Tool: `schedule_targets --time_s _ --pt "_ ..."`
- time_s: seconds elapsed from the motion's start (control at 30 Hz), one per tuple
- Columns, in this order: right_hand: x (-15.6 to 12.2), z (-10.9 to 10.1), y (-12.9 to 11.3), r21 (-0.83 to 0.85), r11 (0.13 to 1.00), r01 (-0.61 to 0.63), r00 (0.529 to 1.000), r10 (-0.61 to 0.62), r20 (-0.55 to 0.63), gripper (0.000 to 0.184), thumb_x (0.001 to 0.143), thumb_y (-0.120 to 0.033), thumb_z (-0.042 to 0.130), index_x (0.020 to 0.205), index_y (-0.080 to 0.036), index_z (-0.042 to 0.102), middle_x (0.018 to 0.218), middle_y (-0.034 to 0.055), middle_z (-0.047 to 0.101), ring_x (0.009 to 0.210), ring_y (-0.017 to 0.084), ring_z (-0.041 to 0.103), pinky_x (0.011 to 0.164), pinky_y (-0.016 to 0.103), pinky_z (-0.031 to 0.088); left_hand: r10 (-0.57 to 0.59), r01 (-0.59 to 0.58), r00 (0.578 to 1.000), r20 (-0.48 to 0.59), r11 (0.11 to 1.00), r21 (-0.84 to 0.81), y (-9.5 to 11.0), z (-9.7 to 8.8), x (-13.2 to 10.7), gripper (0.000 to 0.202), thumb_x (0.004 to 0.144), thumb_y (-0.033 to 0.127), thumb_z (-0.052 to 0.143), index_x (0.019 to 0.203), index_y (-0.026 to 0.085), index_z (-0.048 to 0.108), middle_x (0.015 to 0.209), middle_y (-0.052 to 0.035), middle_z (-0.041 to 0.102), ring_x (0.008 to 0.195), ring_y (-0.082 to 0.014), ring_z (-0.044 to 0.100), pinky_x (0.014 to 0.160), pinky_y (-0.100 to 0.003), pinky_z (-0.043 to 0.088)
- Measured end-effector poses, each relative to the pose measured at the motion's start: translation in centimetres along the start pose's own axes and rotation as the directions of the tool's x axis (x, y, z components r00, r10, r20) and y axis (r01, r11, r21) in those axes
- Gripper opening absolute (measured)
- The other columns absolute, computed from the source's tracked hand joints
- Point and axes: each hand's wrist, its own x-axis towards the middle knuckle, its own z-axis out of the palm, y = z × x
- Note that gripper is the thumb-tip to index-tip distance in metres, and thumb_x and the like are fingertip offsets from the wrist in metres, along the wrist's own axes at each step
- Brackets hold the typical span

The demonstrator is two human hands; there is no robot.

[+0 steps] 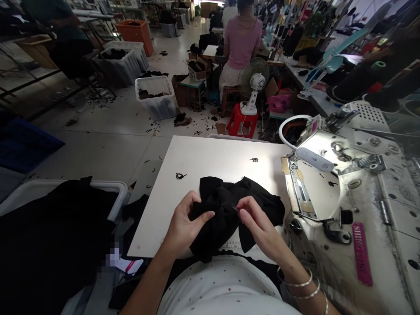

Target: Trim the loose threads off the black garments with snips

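Note:
A bunched black cloth garment (226, 205) lies across the front of the white sewing table (160, 188). My left hand (187, 223) is closed on its left side, with the cloth between thumb and fingers. At the middle of the cloth, my right hand (256, 218) pinches a thin, pointed, greyish tool (235, 208), mostly hidden by the fingers; its exact kind does not show. The tip is at the cloth, though whether it touches I cannot tell. Two small tangles of black thread, a left one (180, 176) and a right one (254, 160), lie beyond the garment.
To the right stands a sewing machine (370, 183) with a lit lamp (315, 159). At left is a white bin (123, 190) heaped with black cloth (59, 245). A fan (256, 83) on a red stool (242, 122) and a seated person (243, 41) are ahead.

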Motion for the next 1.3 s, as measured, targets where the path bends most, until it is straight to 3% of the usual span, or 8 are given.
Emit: schedule_targets --time_s 0.2,0.67,0.8,0.9,1.03,1.3 --pt "0.6 0.8 -0.5 0.077 0.997 0.003 0.999 -0.007 0.048 0.014 0.086 -0.032 0.045 0.083 -0.018 0.047 0.068 -0.0017 0.042 0.061 0.011 0.038 0.053 0.023 0.03 0.017 -0.015 0.998 0.054 0.999 -0.039 -0.1 0.1 -0.1 0.028 0.07 0.025 0.061 0.063 0.019 0.034 0.058 0.0074 0.034 0.053 -0.0055 0.035 0.05 -0.015 0.03" --pt "2.2 1.5 -0.2 0.137 0.988 0.075 0.997 -0.069 -0.045 0.02 0.085 -0.033 0.047 0.074 -0.016 0.047 0.064 -0.0028 0.038 0.057 0.009 0.034 0.051 0.023 0.027 -0.001 0.005 0.993 0.117 0.999 -0.038 0.1 0.5 1.4 0.028 0.071 0.028 0.06 0.065 0.019 0.034 0.059 0.0074 0.032 0.056 -0.0066 0.034 0.052 -0.017 0.029" --pt "2.9 1.7 0.3 0.191 0.976 0.1 0.989 -0.078 -0.122 0.024 0.085 -0.036 0.048 0.072 -0.017 0.045 0.062 -0.0034 0.036 0.054 0.008 0.031 0.048 0.023 0.025 -0.002 0.003 0.994 0.107 1.0 -0.011 -0.1 0.5 2.3 0.028 0.071 0.029 0.059 0.066 0.019 0.034 0.059 0.0071 0.032 0.056 -0.0071 0.034 0.054 -0.018 0.029" --pt "3.3 1.8 0.5 0.23 0.97 0.08 0.993 -0.058 -0.103 0.026 0.085 -0.04 0.047 0.072 -0.017 0.045 0.06 -0.004 0.034 0.053 0.008 0.03 0.047 0.022 0.024 0.001 0.0 0.996 0.087 1.0 -0.012 -0.3 0.5 3.1 0.026 0.073 0.029 0.058 0.067 0.019 0.034 0.06 0.007 0.031 0.057 -0.0075 0.034 0.055 -0.019 0.029" --pt "3.3 1.9 0.3 0.2 0.978 0.064 0.997 -0.055 -0.05 0.026 0.085 -0.041 0.047 0.076 -0.017 0.047 0.063 -0.0031 0.036 0.055 0.009 0.031 0.049 0.022 0.025 0.028 -0.024 0.993 0.115 0.999 -0.03 -0.5 0.4 4.0 0.024 0.074 0.028 0.056 0.069 0.02 0.035 0.063 0.0065 0.035 0.061 -0.0082 0.037 0.058 -0.019 0.031" --pt "3.6 2.0 0.4 0.152 0.984 0.097 0.993 -0.086 -0.075 0.027 0.085 -0.042 0.045 0.077 -0.017 0.047 0.066 -0.0019 0.038 0.057 0.009 0.032 0.05 0.023 0.027 0.001 0.004 0.987 0.163 0.999 -0.033 -0.3 0.5 3.9 0.022 0.074 0.027 0.055 0.071 0.02 0.035 0.065 0.006 0.038 0.064 -0.0095 0.039 0.06 -0.02 0.032"
